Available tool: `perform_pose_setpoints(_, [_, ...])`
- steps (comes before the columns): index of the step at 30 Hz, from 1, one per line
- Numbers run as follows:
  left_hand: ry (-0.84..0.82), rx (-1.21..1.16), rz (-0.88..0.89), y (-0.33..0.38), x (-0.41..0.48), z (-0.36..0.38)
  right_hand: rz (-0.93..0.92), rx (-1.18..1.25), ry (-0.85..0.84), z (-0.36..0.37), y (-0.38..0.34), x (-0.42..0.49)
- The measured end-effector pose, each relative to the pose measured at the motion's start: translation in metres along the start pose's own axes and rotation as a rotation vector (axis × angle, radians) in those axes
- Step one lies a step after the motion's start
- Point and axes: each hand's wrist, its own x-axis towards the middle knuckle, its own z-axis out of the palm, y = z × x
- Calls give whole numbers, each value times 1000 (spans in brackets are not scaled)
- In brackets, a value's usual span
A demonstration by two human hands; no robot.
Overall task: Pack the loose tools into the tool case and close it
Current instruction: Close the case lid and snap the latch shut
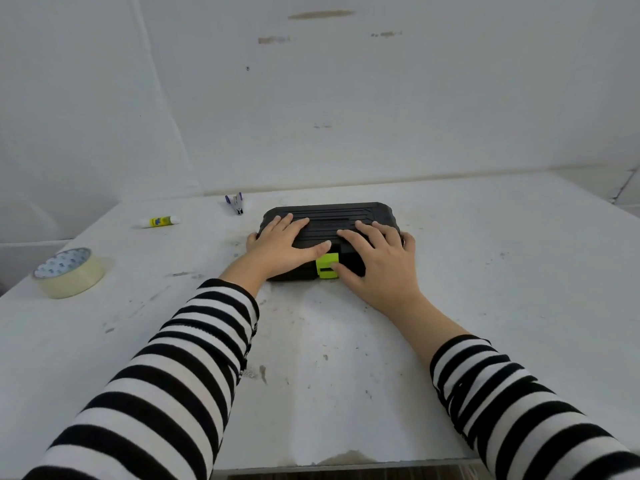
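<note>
Tape roll [71,271]: far left of the frame, lying flat on the tabletop [485,271], well apart from the case; it looks like no part of the packing.
Glue stick [160,221]: left of centre, further back, lying on its side.
Stapler [235,203]: small, purple and grey, just beyond the case's back-left corner, not touching it.
Left hand [282,245]: spread wide and flat on the left half of the lid, gripping nothing, thumb stretched toward the green latch; judged to be pressing the lid down so the two halves meet.
Tool case [332,220]: black, ribbed, at the centre of the frame, lid down. No loose tools show anywhere on the tabletop, so packing looks finished.
Latch [327,266]: bright green, centre of the case's near edge; whether it has snapped home cannot be told.
Right hand [377,258]: fingers fanned open over the right half of the lid, grasping nothing, thumb touching the latch, probably to push it shut.
Sleeves: black-and-white stripes, entering from the lower corners.
Surface: white tabletop, scuffed and speckled with dark marks, chipped at the near edge.
Room: plain white wall behind, with a few brownish scrapes near the top of the frame.
</note>
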Motion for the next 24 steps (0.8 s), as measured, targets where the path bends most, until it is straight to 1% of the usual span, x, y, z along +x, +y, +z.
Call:
perform_pose_setpoints(3, [-50, -13, 34, -5, 0, -4, 11, -6, 16, 3, 0, -1])
perform_pose_setpoints(8, [49, 30, 36, -3, -3, 6, 15, 15, -40, -2, 1, -1])
perform_pose_setpoints(13, [73, 64, 43, -4, -4, 7, -79, 10, -159, -12, 11, -3])
perform_pose_setpoints(18, [133, 127, 67, -4, -5, 13, -1, 100, -109, -11, 0, -10])
perform_pose_setpoints(20, [162, 153, 80, -5, -6, 14, 21, 90, -106, -10, -1, -12])
perform_pose_setpoints(24, [204, 184, 112, -7, -6, 17, 34, 13, -150, -8, -2, -14])
